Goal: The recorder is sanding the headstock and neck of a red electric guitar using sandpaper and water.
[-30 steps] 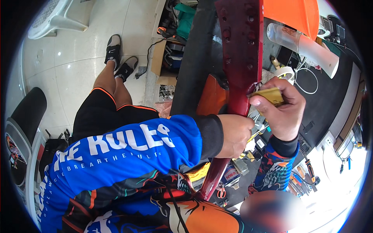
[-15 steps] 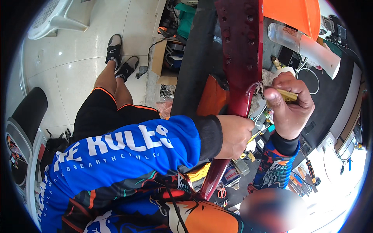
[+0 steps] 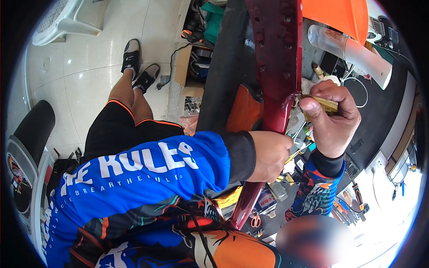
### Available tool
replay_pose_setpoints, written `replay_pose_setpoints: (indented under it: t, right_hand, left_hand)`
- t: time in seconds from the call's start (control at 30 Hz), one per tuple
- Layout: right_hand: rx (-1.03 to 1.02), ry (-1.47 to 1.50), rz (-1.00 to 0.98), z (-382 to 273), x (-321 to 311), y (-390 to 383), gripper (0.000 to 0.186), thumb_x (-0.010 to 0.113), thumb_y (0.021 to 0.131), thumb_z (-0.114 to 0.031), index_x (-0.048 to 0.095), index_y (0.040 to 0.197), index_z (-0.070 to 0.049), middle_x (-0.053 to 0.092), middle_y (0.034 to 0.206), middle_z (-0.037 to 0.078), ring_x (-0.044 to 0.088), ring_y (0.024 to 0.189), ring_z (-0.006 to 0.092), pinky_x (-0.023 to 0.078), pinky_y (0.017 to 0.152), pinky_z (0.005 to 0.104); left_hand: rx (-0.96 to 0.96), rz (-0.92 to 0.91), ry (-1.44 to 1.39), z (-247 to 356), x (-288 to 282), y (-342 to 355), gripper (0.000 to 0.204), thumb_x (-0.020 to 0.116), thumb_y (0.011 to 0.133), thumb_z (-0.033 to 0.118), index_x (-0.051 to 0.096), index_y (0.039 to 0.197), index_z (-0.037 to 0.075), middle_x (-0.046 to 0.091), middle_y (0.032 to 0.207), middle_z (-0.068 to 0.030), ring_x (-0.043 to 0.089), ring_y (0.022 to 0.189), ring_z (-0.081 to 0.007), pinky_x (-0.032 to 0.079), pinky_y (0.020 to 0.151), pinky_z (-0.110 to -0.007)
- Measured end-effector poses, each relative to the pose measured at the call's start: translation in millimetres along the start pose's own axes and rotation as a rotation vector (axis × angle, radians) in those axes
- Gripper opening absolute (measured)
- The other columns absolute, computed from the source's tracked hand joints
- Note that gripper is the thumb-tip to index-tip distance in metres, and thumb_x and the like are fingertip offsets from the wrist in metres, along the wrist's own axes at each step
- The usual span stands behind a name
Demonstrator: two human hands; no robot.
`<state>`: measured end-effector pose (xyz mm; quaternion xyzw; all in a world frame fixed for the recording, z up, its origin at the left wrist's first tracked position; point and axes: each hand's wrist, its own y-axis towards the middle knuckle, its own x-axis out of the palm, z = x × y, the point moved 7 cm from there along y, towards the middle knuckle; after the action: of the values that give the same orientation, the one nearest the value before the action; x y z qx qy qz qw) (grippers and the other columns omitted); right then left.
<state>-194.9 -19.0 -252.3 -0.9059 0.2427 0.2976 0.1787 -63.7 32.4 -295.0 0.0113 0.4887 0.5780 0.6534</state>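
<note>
My left hand [image 3: 269,155] is wrapped round the neck of a glossy dark red guitar [image 3: 275,105], below its headstock [image 3: 279,53], which has several holes. My right hand [image 3: 333,123] pinches a yellow folded piece [image 3: 327,105], perhaps abrasive paper, against the right edge of the neck where it widens into the headstock. The edge there looks roughened and pale; its exact surface is partly hidden by the piece and my thumb. A brown wooden guitar-like body [image 3: 243,111] lies behind the neck on the dark bench [image 3: 219,85].
An orange board [image 3: 335,15] and a translucent tube [image 3: 371,64] sit top right. Cables, scissors [image 3: 255,221] and hand tools [image 3: 351,205] crowd the bench. An open cardboard box [image 3: 182,67] stands left of it. A white plastic chair [image 3: 62,24] is top left, above my legs [image 3: 120,87].
My right hand has shifted rightward and slightly upward along the neck's edge with the yellow piece, its thumb now higher. My left hand has stayed nearly still on the neck.
</note>
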Motion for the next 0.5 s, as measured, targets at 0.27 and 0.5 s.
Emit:
replay_pose_setpoints:
  t: [0.27, 0.5]
  right_hand:
    - [0.110, -0.069, -0.182, 11, 14, -2, 0.024, 0.088, 0.073, -0.003, 0.068, 0.086, 0.001, 0.068, 0.085, 0.005, 0.061, 0.077, 0.0092, 0.050, 0.071, 0.0260]
    - [0.076, 0.100, 0.003, 7, -1, 0, 0.025, 0.086, 0.077, -0.004, 0.068, 0.091, 0.002, 0.070, 0.090, 0.007, 0.064, 0.081, 0.0110, 0.052, 0.074, 0.0263]
  left_hand:
    - [0.029, -0.014, 0.009, 0, -4, -1, 0.008, 0.065, 0.071, 0.018, 0.071, 0.066, 0.016, 0.066, 0.069, 0.0053, 0.063, 0.083, -0.0144, 0.044, 0.083, -0.029]
    - [0.011, 0.019, 0.028, 0, -5, 0, 0.014, 0.065, 0.078, 0.016, 0.072, 0.066, 0.018, 0.067, 0.068, 0.0062, 0.063, 0.076, -0.0135, 0.042, 0.078, -0.030]
